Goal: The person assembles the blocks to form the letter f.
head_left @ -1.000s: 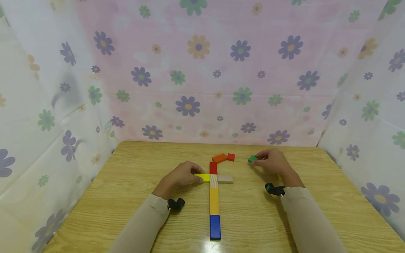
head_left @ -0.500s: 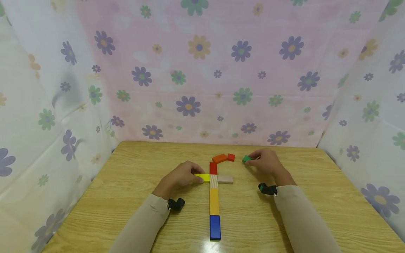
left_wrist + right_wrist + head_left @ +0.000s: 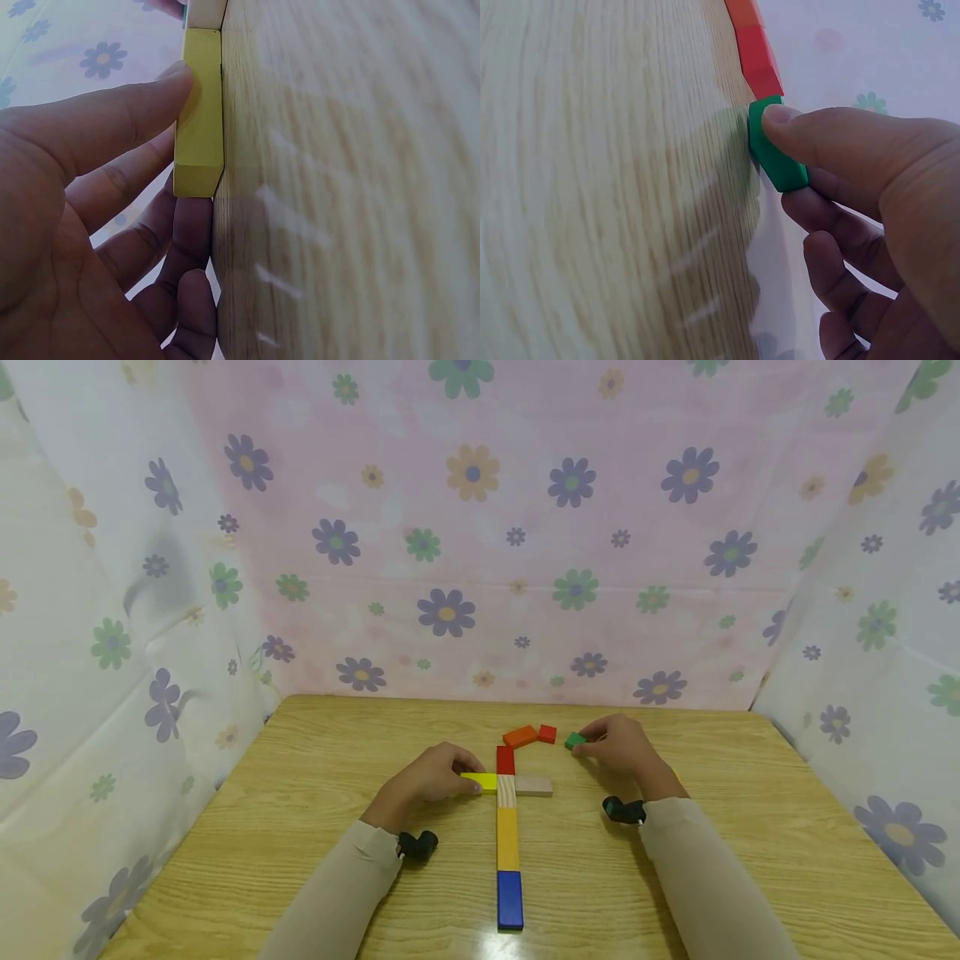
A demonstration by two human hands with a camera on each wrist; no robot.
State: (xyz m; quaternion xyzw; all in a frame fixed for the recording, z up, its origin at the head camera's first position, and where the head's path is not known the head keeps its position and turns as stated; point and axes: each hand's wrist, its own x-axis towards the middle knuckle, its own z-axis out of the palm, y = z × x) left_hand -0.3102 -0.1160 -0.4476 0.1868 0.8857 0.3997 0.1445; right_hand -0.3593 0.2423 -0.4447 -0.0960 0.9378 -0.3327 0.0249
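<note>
In the head view, my right hand point(image 3: 618, 746) pinches a small green block point(image 3: 575, 741) to the right of a small red block point(image 3: 547, 734). The right wrist view has the thumb on the green block's face and a finger behind it. My left hand point(image 3: 435, 772) holds a flat yellow block point(image 3: 201, 112) between thumb and fingers, its inner end against a striped natural-wood block point(image 3: 507, 791). A pale wood block point(image 3: 534, 787) lies on the opposite side of that piece. Above it is a red block point(image 3: 506, 760); an orange block point(image 3: 521, 737) slants from there toward the small red one.
Below the striped piece, an amber block point(image 3: 507, 838) and a blue block point(image 3: 510, 900) continue the straight column toward me. A bit of another yellow piece point(image 3: 677, 774) peeks out behind the right wrist. Floral cloth point(image 3: 480, 527) hangs around the wooden table point(image 3: 330, 893).
My right hand has slid left with the green block, bringing it nearer the small red block. The left hand stays on the yellow block, unmoved.
</note>
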